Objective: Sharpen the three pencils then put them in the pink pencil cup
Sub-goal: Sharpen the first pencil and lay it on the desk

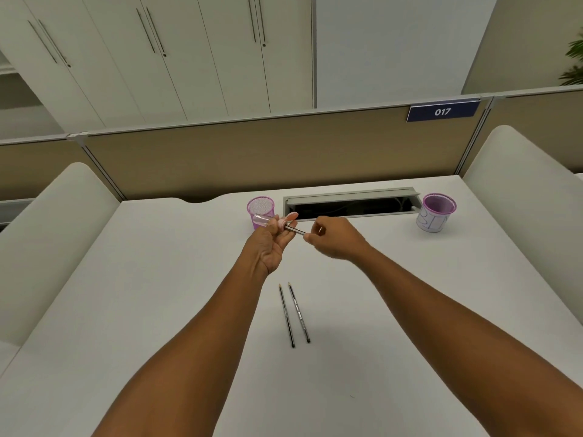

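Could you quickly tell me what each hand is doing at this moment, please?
Left hand: closed around the pink sharpener, holding it up.
Right hand: pinching the pencil, whose tip is in the sharpener.

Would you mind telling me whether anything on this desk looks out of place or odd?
Nothing looks spilled or damaged. The one oddity: the desk's cable tray lid stands open behind the hands. Two pencils lie neatly side by side, and both cups stand upright.
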### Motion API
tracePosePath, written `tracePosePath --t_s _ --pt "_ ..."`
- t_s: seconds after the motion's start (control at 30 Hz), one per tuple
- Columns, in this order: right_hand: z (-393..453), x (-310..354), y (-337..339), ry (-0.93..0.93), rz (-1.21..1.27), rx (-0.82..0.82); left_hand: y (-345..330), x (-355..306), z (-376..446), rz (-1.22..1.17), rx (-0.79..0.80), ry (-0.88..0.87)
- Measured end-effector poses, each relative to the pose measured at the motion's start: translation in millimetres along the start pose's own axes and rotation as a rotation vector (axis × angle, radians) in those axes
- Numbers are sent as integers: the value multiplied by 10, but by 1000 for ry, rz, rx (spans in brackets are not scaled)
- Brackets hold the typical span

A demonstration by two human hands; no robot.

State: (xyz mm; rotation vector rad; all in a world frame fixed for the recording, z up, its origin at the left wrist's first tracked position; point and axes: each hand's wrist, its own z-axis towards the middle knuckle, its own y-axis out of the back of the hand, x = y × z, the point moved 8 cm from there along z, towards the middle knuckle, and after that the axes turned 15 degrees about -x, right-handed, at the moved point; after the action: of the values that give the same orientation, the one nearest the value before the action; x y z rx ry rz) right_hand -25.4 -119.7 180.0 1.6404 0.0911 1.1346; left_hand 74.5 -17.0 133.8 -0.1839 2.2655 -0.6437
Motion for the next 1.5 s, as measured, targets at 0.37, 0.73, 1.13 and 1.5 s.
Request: tracePosePath --t_s 0.37,0.73,1.13,1.5 --pt "-134 -168 -190 -482 379 230 60 83 -15 11 0 46" --pt "-194 249 84 333 -330 -348 6 26 -16 -13 -22 35" --pt "-65 -7 -40 -325 156 186 -43 65 -13 72 -21 4" --pt "-292 277 169 527 -315 -616 -83 -22 -68 -42 -8 16"
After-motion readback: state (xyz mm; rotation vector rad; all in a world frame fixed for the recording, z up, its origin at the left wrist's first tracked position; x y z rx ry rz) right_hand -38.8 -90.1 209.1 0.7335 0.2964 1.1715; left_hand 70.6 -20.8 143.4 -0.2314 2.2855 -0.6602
